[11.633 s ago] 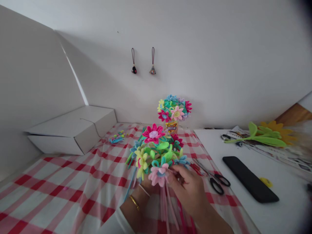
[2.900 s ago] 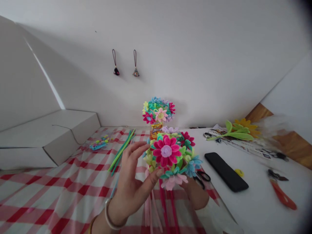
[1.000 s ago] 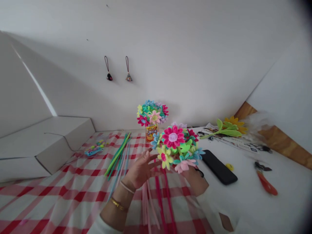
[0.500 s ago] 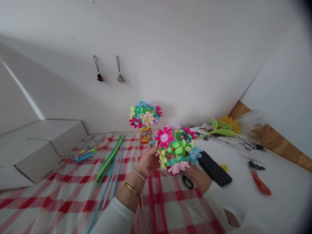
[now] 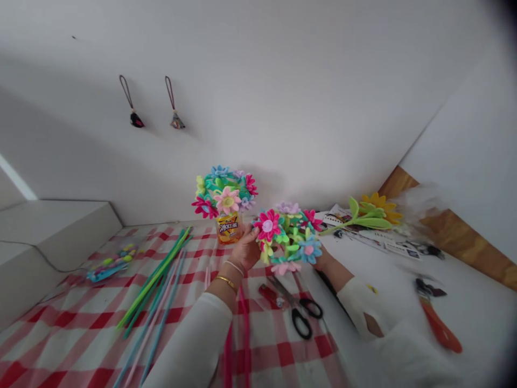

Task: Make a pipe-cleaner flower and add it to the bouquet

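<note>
Between my hands is a ring-shaped flower crown (image 5: 290, 237) of fuzzy pipe cleaners, with pink, blue, lilac and yellow blooms among green leaves. My left hand (image 5: 245, 252) grips its left side, thumb by the magenta flower. At its right edge my right hand (image 5: 323, 257) holds on, fingers mostly hidden behind the blooms. A second, similar flower crown (image 5: 226, 194) rests on an orange-labelled bottle (image 5: 228, 229) just behind. Below the held crown, black-handled scissors (image 5: 297, 307) lie beside a small red object (image 5: 270, 295).
Green, blue and pink pipe cleaners (image 5: 157, 291) lie on the checked cloth (image 5: 278, 353) at left. A blue tray of pompoms (image 5: 107, 272) sits near a white box (image 5: 60, 231). Orange-handled pliers (image 5: 438, 318), a black phone-like slab (image 5: 335, 293) and a yellow fuzzy flower (image 5: 379, 207) are rightward.
My view has swung, so the bottle and pipe cleaners sit further left. Both hands have raised the held flower crown slightly, and the scissors and red object beneath are now uncovered.
</note>
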A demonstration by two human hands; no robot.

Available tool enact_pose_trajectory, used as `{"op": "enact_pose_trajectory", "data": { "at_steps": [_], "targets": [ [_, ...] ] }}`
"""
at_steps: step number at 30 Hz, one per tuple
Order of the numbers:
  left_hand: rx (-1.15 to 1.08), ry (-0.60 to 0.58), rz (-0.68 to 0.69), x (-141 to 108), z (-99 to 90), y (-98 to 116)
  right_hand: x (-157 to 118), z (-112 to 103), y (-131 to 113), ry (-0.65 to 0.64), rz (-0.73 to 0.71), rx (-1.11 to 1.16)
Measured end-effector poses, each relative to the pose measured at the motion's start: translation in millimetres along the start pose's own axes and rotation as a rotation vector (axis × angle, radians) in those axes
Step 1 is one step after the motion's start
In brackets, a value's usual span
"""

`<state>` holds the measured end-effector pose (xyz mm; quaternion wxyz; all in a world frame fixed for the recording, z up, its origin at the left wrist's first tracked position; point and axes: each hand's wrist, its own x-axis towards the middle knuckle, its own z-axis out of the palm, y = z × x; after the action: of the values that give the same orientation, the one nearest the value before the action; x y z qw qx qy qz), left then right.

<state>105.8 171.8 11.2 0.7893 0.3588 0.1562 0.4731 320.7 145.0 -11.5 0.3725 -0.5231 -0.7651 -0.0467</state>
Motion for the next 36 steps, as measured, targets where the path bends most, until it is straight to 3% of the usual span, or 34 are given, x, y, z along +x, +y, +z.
{"op": "enact_pose_trajectory", "data": {
  "at_steps": [6,12,15,18,21,24,29,33,36],
  "targets": [
    [0.073,0.078,-0.054,25,-17.8,-15,3,-4,39,-0.216,0.22,0.414],
    [0.128,0.143,-0.129,32,-28.5,-20,2,-20,69,-0.362,0.481,0.578],
    [0.156,0.164,-0.148,32,-26.2,-15,-3,-29,77,-0.328,0.676,0.622],
    [0.191,0.165,-0.165,31,-21.9,-9,-5,-37,80,-0.186,0.86,0.692],
    [0.223,0.156,-0.187,29,-18.6,-7,-1,-36,71,-0.048,0.953,0.797],
    [0.241,0.152,-0.19,28,-16.1,-8,9,-24,52,-0.029,0.953,0.926],
    [0.26,0.141,-0.158,31,-8.0,-6,26,-3,25,0.03,0.814,1.124],
    [0.265,0.135,-0.055,33,-1.1,-1,30,-5,25,0.148,0.698,1.177],
    [0.268,0.136,-0.031,33,-3.8,-5,22,-10,30,0.156,0.693,1.176]
  ]
}}
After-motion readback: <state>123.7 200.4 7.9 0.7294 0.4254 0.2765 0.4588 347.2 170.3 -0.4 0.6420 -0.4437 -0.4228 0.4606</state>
